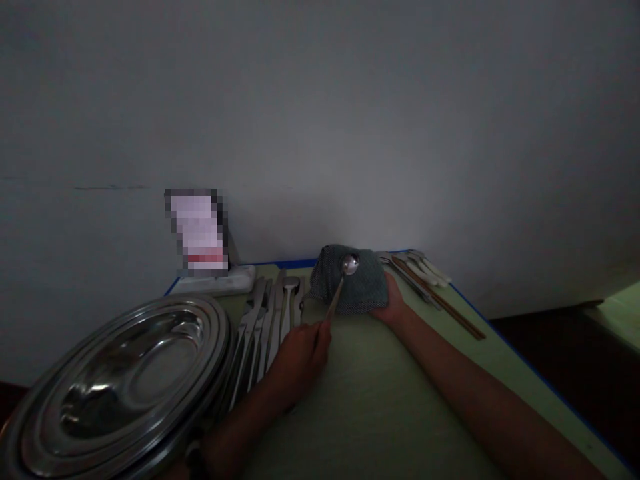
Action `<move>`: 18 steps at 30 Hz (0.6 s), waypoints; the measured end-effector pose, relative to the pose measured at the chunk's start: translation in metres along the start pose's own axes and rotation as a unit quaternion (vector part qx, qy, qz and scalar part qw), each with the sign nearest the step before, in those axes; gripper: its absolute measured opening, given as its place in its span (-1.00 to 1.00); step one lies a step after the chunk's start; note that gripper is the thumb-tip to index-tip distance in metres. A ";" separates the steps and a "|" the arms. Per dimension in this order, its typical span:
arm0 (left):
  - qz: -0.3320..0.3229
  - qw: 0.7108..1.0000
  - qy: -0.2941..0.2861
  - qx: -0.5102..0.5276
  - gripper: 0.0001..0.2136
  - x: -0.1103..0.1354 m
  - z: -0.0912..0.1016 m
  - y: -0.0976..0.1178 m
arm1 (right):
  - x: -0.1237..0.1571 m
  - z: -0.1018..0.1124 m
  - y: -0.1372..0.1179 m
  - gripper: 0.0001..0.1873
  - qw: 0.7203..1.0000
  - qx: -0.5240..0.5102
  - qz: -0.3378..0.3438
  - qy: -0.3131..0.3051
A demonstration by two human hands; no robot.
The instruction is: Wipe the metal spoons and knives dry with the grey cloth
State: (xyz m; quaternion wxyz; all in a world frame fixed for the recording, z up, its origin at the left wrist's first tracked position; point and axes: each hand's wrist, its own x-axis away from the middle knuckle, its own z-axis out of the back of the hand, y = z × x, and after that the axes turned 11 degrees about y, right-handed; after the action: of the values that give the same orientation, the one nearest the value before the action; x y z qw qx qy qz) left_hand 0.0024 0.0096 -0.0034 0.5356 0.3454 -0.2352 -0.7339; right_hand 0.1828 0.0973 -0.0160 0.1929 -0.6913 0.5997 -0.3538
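Observation:
My left hand point(306, 352) is closed round the handle of a metal spoon point(350, 264), its bowl pointing up and away from me. Behind the bowl, a grey-green cloth point(367, 287) is draped over my right hand point(394, 303). Most of the right hand's fingers are hidden under the cloth; its thumb side and wrist show at the cloth's right edge. The spoon's bowl lies in front of the cloth; whether they touch I cannot tell. Just left of my left hand lies a row of knives, forks and spoons point(273, 313).
A stack of shiny metal plates point(165, 363) stands at the left. Behind it a blurred-out phone point(200, 230) leans upright on a white base point(220, 281). Chopsticks point(450, 307) and more cutlery point(425, 267) lie at the right of the green table point(380, 400), against the grey wall point(320, 120).

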 end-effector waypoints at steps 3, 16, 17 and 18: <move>-0.003 1.000 -0.003 -0.010 -0.62 -0.001 -0.001 -0.002 | 0.003 -0.003 0.001 -0.83 1.000 -0.001 -0.001 -0.013; -0.046 0.999 -0.024 -0.008 -0.62 -0.002 -0.003 -0.012 | 0.000 -0.011 0.019 -0.88 0.997 0.052 0.056 -0.012; -0.046 0.999 -0.026 -0.007 -0.61 -0.002 -0.003 -0.013 | 0.000 -0.011 0.019 -0.90 0.996 0.058 0.064 -0.004; -0.045 0.999 -0.027 -0.006 -0.61 -0.001 -0.003 -0.013 | -0.001 -0.011 0.020 -0.90 0.995 0.065 0.073 0.003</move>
State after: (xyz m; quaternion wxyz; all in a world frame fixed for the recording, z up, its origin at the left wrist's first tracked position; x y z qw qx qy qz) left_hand -0.0030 0.0151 -0.0141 0.4974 0.3327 -0.2289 -0.7678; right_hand 0.1608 0.0957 -0.0227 0.2611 -0.6306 0.6251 -0.3787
